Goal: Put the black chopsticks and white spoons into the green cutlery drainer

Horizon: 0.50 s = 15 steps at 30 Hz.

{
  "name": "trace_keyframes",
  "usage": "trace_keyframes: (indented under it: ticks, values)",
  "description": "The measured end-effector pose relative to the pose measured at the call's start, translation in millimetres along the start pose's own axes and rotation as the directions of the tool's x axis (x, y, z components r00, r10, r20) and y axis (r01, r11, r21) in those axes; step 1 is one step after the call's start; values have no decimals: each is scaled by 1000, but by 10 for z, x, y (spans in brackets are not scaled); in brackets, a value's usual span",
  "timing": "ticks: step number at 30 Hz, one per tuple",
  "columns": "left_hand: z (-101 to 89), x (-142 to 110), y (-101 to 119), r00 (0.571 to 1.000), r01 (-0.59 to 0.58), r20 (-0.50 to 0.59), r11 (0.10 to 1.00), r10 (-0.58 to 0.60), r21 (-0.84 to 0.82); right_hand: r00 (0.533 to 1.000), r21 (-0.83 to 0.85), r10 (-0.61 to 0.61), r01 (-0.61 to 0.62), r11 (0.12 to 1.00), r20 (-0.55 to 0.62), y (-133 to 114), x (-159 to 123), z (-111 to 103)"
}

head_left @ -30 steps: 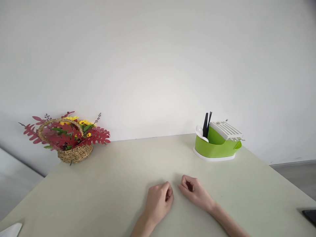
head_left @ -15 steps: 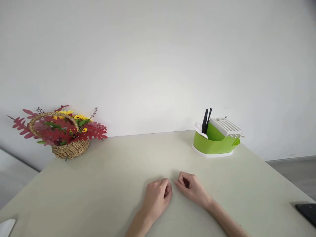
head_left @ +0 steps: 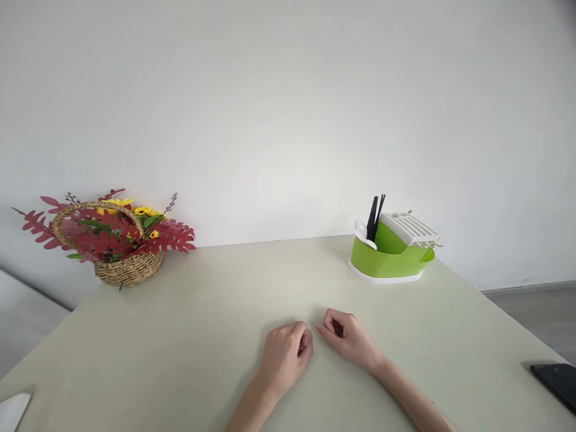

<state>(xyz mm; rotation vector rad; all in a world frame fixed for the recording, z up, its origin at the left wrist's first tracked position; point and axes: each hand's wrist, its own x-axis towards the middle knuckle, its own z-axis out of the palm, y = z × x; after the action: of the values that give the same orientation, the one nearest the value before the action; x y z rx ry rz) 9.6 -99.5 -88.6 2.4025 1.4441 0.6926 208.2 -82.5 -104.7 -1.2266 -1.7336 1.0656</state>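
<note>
My left hand (head_left: pixel 287 354) rests on the pale table (head_left: pixel 216 336) in a loose fist, thumb side up. Just to its right lies my right hand (head_left: pixel 344 337), its fingers curled in, with a hollow showing inside the curl. A small gap separates the two hands, and I see nothing held in either. Beyond my right hand, at the back right, stands a green and white utensil holder (head_left: pixel 389 264). In it are black chopsticks (head_left: pixel 375 219) and a white spoon (head_left: pixel 360 228).
A wicker basket (head_left: pixel 128 270) of red leaves (head_left: pixel 108 240) and yellow flowers stands at the back left, by the white wall (head_left: pixel 279 120). A black phone (head_left: pixel 557 383) lies at the right edge. Part of a white object (head_left: pixel 12 413) shows at the lower left.
The head view has shifted slightly, so more of the phone shows. Both hands and the things on the table keep their places.
</note>
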Motion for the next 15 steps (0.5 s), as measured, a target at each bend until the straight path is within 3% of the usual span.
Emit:
trace_keyframes:
  ticks: [15]
  values:
    - [6, -9, -6, 1000, 1, -1, 1000, -1, 13, 1000, 2, -3, 3, 1000, 7, -1, 0, -1]
